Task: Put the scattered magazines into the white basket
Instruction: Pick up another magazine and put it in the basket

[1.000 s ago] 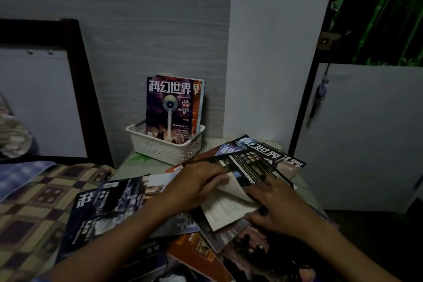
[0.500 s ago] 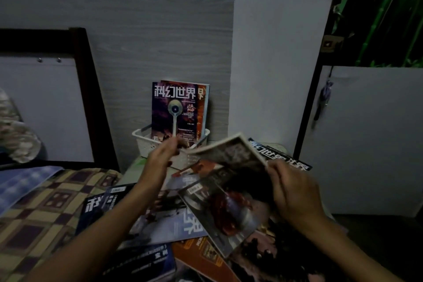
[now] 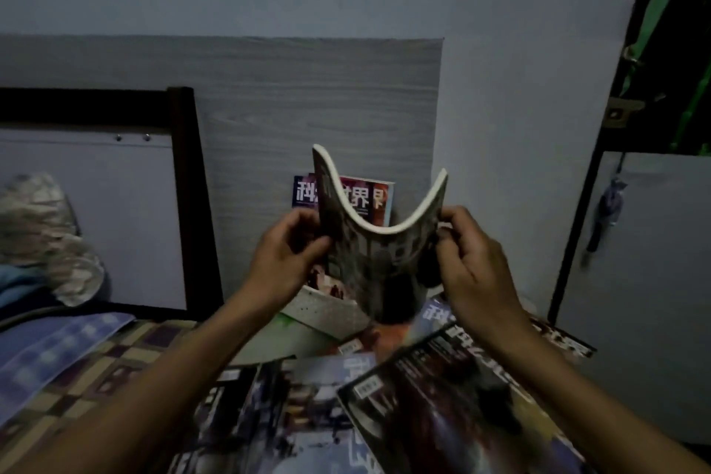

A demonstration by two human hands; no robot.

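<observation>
I hold a dark-covered magazine [image 3: 379,262] upright between both hands, bent into a U so its white page edge curves at the top. My left hand [image 3: 286,256] pinches its left edge and my right hand [image 3: 471,262] grips its right edge. Its lower end hangs just over the white basket [image 3: 319,310], which is mostly hidden behind it. One purple-and-red magazine [image 3: 363,198] stands in the basket against the wall. Several more magazines [image 3: 434,396] lie scattered on the small table in front of me.
A bed with a checked cover [image 3: 77,366] and a dark headboard post [image 3: 192,196] lies to the left. A grey wood-grain panel [image 3: 315,108] backs the basket. A white door [image 3: 650,281] with hanging keys [image 3: 608,212] is at the right.
Both hands lifted one magazine off the pile, raised it and carried it toward the basket, bending it into a U. My view has tilted down and moved closer.
</observation>
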